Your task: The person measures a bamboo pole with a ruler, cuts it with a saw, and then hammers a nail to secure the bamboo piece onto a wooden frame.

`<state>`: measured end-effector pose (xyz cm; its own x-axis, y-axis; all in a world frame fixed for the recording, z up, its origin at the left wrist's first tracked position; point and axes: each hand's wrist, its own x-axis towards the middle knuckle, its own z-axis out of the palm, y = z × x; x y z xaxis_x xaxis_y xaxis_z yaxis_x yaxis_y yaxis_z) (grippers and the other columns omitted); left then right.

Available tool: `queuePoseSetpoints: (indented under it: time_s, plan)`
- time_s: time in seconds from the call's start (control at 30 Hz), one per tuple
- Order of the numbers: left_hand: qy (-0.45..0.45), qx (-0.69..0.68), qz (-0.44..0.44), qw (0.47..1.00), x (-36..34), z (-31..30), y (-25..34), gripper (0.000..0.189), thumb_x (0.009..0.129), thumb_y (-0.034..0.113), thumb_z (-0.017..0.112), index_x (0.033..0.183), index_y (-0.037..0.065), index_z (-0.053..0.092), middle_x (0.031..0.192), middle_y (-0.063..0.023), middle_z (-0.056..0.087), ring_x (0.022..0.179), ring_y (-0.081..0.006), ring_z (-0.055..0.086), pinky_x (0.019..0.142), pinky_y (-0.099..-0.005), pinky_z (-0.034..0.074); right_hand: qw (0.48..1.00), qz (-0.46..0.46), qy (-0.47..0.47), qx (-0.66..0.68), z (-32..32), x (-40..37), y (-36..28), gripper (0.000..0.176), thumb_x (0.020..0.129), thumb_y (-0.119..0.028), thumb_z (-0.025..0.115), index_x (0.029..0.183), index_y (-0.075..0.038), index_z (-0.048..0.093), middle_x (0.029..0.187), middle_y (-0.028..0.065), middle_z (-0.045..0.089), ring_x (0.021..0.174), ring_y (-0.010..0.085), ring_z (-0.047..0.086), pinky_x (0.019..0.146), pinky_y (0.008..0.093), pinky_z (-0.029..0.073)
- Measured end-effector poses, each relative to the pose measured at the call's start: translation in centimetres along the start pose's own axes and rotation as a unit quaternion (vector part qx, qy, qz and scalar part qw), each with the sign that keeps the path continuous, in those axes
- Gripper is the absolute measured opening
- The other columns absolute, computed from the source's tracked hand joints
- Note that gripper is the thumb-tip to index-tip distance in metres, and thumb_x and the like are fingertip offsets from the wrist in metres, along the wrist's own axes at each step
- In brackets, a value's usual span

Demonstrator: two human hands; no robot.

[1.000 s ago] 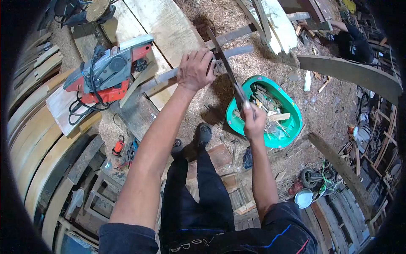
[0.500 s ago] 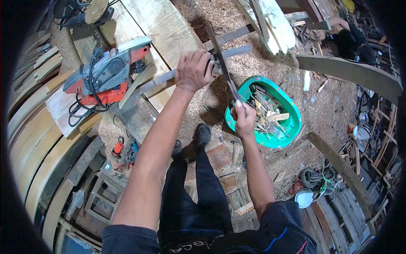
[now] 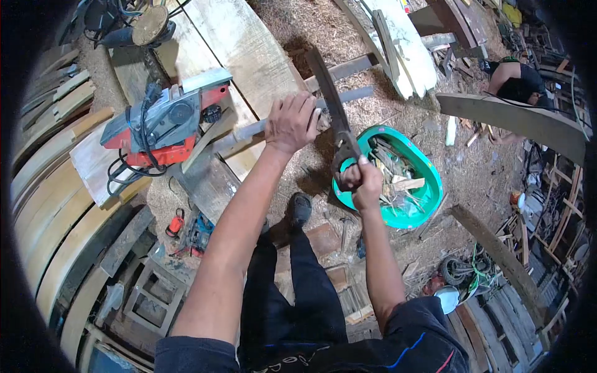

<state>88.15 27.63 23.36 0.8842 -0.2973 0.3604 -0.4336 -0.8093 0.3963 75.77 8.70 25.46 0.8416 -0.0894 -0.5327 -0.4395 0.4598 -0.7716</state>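
My right hand [image 3: 367, 182] is wrapped around the handle of a handsaw [image 3: 333, 96], whose blade points up and away from me. Partway along, the blade crosses a long grey bar [image 3: 356, 94], just right of my left hand [image 3: 290, 124]. That hand's fingers are closed over the top of the bar. To its left the bar runs back over pale planks [image 3: 249, 43]. Whether the teeth have cut into the bar cannot be made out. The saw's handle is partly hidden by my right hand.
A green tub [image 3: 429, 177] of wood scraps stands by my right hand. On the left, a red and grey power tool [image 3: 168, 124] with a coiled cable rests on boards. Curved beams [image 3: 516, 115] jut in from the right, where a co-worker [image 3: 519, 78] bends down. Sawdust covers the floor.
My right hand has drawn slightly down toward me with the handsaw, and the blade now shows more of its flat side. My left hand stays on the bar. The co-worker has shifted.
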Motion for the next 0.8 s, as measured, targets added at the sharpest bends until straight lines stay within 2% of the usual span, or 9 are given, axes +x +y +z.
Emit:
queuePoseSetpoints:
  time_s: [0.1, 0.13, 0.2, 0.27, 0.33, 0.43, 0.57, 0.67, 0.8]
  plan:
    - [-0.007, -0.008, -0.008, 1.000, 0.1, -0.3, 0.1, 0.017, 0.082, 0.021, 0.067, 0.094, 0.009, 0.063, 0.097, -0.0051, 0.061, 0.090, -0.0223, 0.059, 0.076, -0.0371, 0.041, 0.978, 0.107, -0.074, 0.161, -3.0, 2.5, 0.1, 0.042, 0.095, -0.029, 0.043, 0.059, -0.011, 0.031, 0.054, 0.0036, 0.029, 0.050, 0.0197, 0.028, 0.056, 0.0353, 0.031]
    - [-0.006, -0.008, -0.007, 1.000, 0.2, -0.3, 0.1, 0.018, 0.082, 0.021, 0.067, 0.094, 0.009, 0.064, 0.097, -0.0053, 0.061, 0.089, -0.0225, 0.058, 0.076, -0.0370, 0.041, 0.984, 0.097, -0.108, 0.104, -3.6, 2.9, 0.1, 0.042, 0.096, -0.034, 0.038, 0.060, -0.014, 0.029, 0.056, 0.0008, 0.030, 0.053, 0.0173, 0.030, 0.059, 0.0356, 0.032]
    - [-0.006, -0.009, -0.009, 1.000, 0.4, -0.3, 0.3, 0.018, 0.081, 0.021, 0.067, 0.095, 0.008, 0.064, 0.098, -0.0059, 0.061, 0.090, -0.0230, 0.058, 0.077, -0.0371, 0.041, 0.993, -0.006, -0.064, -0.097, -3.3, 1.5, 0.1, 0.042, 0.098, -0.031, 0.042, 0.061, -0.010, 0.038, 0.057, 0.0010, 0.037, 0.055, 0.0159, 0.036, 0.057, 0.0332, 0.033]
    - [-0.013, -0.008, -0.016, 1.000, 0.4, -0.5, 0.4, 0.019, 0.081, 0.021, 0.067, 0.095, 0.008, 0.064, 0.098, -0.0065, 0.061, 0.090, -0.0236, 0.058, 0.077, -0.0373, 0.041, 0.930, -0.078, -0.004, -0.359, 0.7, -2.3, -1.7, 0.038, 0.098, -0.028, 0.050, 0.071, -0.002, 0.054, 0.063, 0.0009, 0.051, 0.058, 0.0079, 0.043, 0.052, 0.0272, 0.033]
    - [-0.006, 0.001, -0.009, 1.000, 0.7, -0.3, 0.0, 0.020, 0.082, 0.021, 0.067, 0.097, 0.008, 0.064, 0.100, -0.0068, 0.061, 0.092, -0.0241, 0.058, 0.077, -0.0376, 0.041, 0.919, -0.143, 0.023, -0.366, 0.1, -5.0, -0.4, 0.034, 0.097, -0.027, 0.055, 0.073, -0.003, 0.057, 0.058, -0.0016, 0.046, 0.056, 0.0070, 0.041, 0.050, 0.0287, 0.033]
    - [-0.011, 0.005, -0.005, 1.000, 0.2, -0.3, 0.2, 0.020, 0.083, 0.021, 0.066, 0.098, 0.008, 0.064, 0.100, -0.0064, 0.061, 0.091, -0.0239, 0.058, 0.077, -0.0374, 0.041, 0.943, -0.098, 0.020, -0.318, -0.2, -5.3, -0.4, 0.035, 0.096, -0.027, 0.055, 0.070, -0.003, 0.056, 0.056, -0.0016, 0.044, 0.054, 0.0063, 0.040, 0.049, 0.0286, 0.032]
    - [-0.013, -0.001, -0.003, 1.000, 0.3, -0.4, 0.3, 0.019, 0.083, 0.022, 0.066, 0.098, 0.009, 0.064, 0.100, -0.0058, 0.061, 0.090, -0.0237, 0.058, 0.076, -0.0372, 0.041, 0.957, -0.055, 0.027, -0.283, 1.3, -1.4, -2.1, 0.037, 0.096, -0.026, 0.055, 0.067, -0.003, 0.054, 0.056, -0.0024, 0.044, 0.053, 0.0058, 0.039, 0.049, 0.0276, 0.031]
    - [-0.017, 0.001, -0.005, 1.000, 0.0, 0.1, 0.0, 0.018, 0.083, 0.022, 0.065, 0.097, 0.010, 0.063, 0.101, -0.0055, 0.061, 0.090, -0.0231, 0.058, 0.076, -0.0368, 0.041, 0.936, -0.137, 0.010, -0.325, -0.3, -4.8, -1.0, 0.039, 0.097, -0.027, 0.054, 0.066, -0.003, 0.054, 0.057, -0.0018, 0.044, 0.056, 0.0071, 0.040, 0.051, 0.0283, 0.033]
    - [-0.016, 0.012, -0.001, 1.000, 0.2, -0.1, 0.0, 0.018, 0.083, 0.022, 0.065, 0.096, 0.010, 0.063, 0.102, -0.0060, 0.062, 0.091, -0.0232, 0.058, 0.078, -0.0365, 0.041, 0.941, -0.073, 0.029, -0.329, 1.0, -1.0, -1.8, 0.039, 0.097, -0.027, 0.053, 0.068, -0.002, 0.055, 0.057, -0.0012, 0.046, 0.057, 0.0078, 0.041, 0.051, 0.0289, 0.034]
